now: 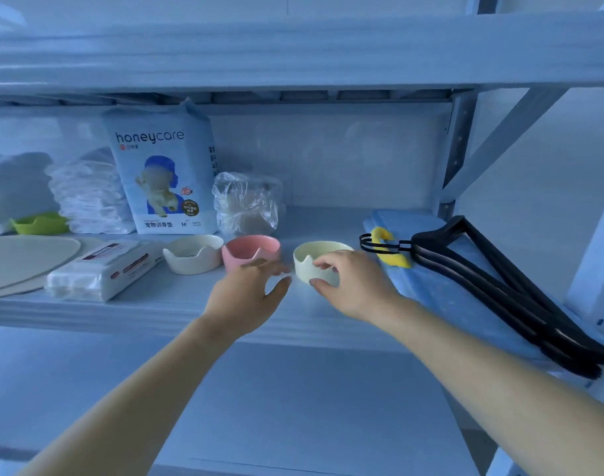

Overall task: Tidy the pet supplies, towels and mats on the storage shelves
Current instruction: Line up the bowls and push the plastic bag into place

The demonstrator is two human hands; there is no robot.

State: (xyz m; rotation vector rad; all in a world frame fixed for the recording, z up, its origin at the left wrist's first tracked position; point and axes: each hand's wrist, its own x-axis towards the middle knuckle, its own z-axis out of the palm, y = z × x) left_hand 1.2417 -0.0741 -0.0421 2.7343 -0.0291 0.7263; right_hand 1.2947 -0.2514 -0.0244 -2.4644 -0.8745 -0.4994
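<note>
Ceramic cat-ear bowls, three in a row on the shelf (177, 314): cream bowl (193, 253), pink bowl (251, 250), pale yellow bowl (316, 261) pinched by right hand (350, 286); left hand (247, 297) spread loose beside pink; black hangers (493, 273) right.

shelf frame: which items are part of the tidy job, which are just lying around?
Job items:
- pale yellow bowl, gripped by right hand
- pink bowl, left hand open beside it
- cream bowl
- green bowl
- pad pack
- folded white pads
- wipes pack
- beige mats

Lying about:
- black hangers
- crumpled plastic bag
</note>
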